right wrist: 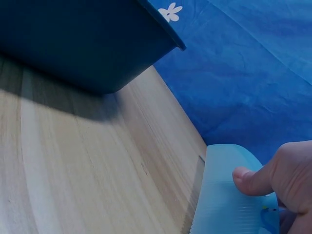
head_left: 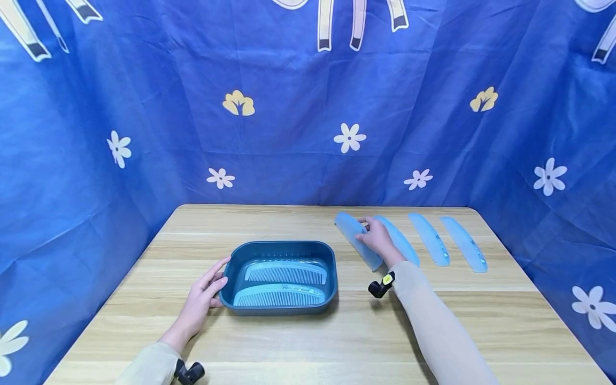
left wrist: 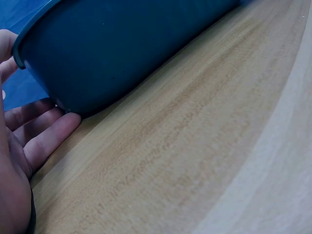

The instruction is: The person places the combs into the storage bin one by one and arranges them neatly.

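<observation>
On the left side of a dark teal plastic basin [head_left: 276, 310], my left hand [head_left: 197, 299] holds the wall, thumb at the rim. In the left wrist view, several fingertips touch the basin's lower outer corner [left wrist: 112, 63]. Two light blue combs [head_left: 284, 274] lie inside, one behind the other, teeth toward me. To the right of the basin, my right hand [head_left: 377, 240] pinches a light blue comb [head_left: 349, 229]. The right wrist view has the thumb on the face of this comb [right wrist: 222, 204], tilted up on edge; the other fingers are mostly hidden behind it.
Three more light blue combs lie slanted on the wooden table [head_left: 289, 347]: one [head_left: 401, 243] partly behind my right hand, another [head_left: 429, 239] beside it, the last [head_left: 464, 243] farthest right. A blue patterned curtain [head_left: 298, 133] encloses the back and sides.
</observation>
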The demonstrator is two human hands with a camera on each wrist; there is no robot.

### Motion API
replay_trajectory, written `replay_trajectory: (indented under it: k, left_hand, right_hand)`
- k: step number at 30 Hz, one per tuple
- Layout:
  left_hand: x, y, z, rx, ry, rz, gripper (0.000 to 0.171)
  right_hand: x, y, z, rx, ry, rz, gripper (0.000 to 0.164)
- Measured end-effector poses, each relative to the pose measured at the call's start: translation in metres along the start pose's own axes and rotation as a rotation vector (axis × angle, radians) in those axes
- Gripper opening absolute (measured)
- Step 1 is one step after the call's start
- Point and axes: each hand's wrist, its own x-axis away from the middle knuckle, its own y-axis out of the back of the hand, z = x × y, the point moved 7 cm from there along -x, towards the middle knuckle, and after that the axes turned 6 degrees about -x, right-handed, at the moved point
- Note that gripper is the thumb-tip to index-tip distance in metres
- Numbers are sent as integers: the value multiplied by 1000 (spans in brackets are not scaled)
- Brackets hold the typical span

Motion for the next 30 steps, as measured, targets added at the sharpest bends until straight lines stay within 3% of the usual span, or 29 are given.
replay_trajectory:
  k: [30]
  left_hand:
    - [0,0,-1,9,-5,8,42]
  right_hand:
    - [8,4,32,-27,124,-56,42]
